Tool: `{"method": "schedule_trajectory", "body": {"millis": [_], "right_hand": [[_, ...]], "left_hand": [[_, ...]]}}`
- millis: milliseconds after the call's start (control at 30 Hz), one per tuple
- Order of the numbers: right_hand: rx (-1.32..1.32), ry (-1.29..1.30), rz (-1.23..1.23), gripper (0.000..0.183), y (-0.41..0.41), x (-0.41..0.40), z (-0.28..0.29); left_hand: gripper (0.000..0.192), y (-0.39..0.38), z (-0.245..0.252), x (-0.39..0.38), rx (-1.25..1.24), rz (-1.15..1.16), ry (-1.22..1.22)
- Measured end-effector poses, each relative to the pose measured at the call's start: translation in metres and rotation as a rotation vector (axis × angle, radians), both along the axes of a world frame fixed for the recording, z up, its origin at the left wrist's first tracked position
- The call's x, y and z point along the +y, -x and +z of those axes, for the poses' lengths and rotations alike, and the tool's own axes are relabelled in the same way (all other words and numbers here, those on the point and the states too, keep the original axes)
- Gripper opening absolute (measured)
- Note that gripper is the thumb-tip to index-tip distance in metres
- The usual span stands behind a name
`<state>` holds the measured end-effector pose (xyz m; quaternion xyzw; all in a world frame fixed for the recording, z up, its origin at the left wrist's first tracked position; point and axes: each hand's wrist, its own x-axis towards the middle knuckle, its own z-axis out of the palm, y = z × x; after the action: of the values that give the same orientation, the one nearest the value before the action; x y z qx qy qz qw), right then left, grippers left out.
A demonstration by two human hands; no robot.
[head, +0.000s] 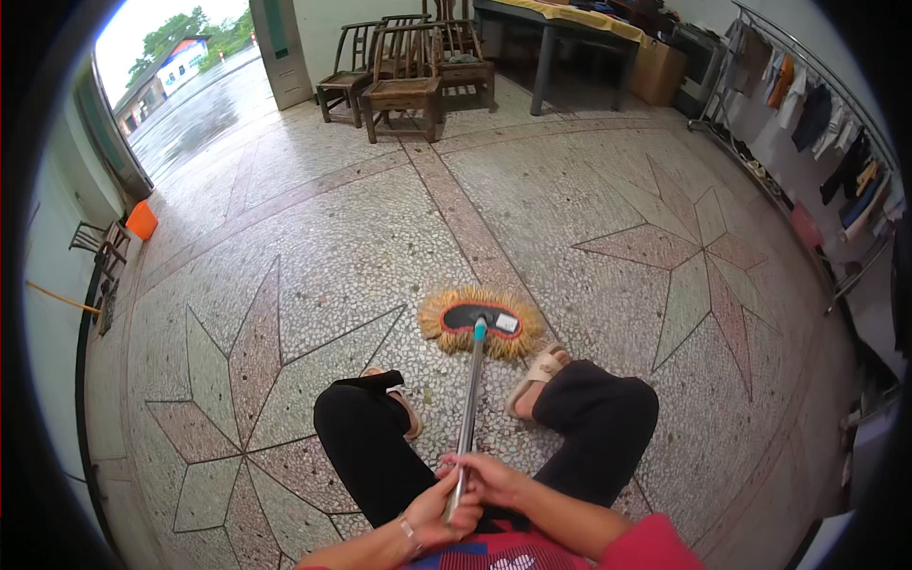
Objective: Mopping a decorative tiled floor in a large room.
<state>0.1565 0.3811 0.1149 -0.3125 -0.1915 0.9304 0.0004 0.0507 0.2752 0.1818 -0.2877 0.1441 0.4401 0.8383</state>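
A mop with a fringed yellow-orange head (432,313) lies on the terrazzo floor (342,242) between my feet. Its metal pole (469,410) runs back towards my lap, joined to the head by a teal collar. My left hand (443,507) is wrapped around the pole near its end, a bracelet at the wrist. Just beyond it, my right hand (491,479) is at the pole too, its fingers against the metal. The head's right edge is close to my right sandal (539,372). A white label sits on the black plate of the head.
Wooden chairs (402,89) and a table (547,68) stand at the far wall, beside an open doorway at left. A clothes rack (819,68) lines the right wall. An orange bin (142,220) and a small chair (107,242) stand at the left wall.
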Motion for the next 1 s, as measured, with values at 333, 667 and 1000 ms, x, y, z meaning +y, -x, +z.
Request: {"method": "schedule_trajectory", "body": {"millis": [333, 667, 1000], "right_hand": [[0.068, 0.098, -0.073, 0.044, 0.008, 0.032, -0.014], [-0.081, -0.049, -0.276, 0.035, -0.009, 0.06, 0.004], [0.282, 0.005, -0.13, 0.052, -0.022, 0.027, 0.016]], "left_hand": [[0.04, 0.002, -0.016, 0.061, 0.184, -0.01, -0.035], [0.04, -0.015, -0.019, 0.092, 0.107, 0.004, -0.021], [0.039, -0.016, 0.065, 0.063, 0.053, -0.132, 0.019]]}}
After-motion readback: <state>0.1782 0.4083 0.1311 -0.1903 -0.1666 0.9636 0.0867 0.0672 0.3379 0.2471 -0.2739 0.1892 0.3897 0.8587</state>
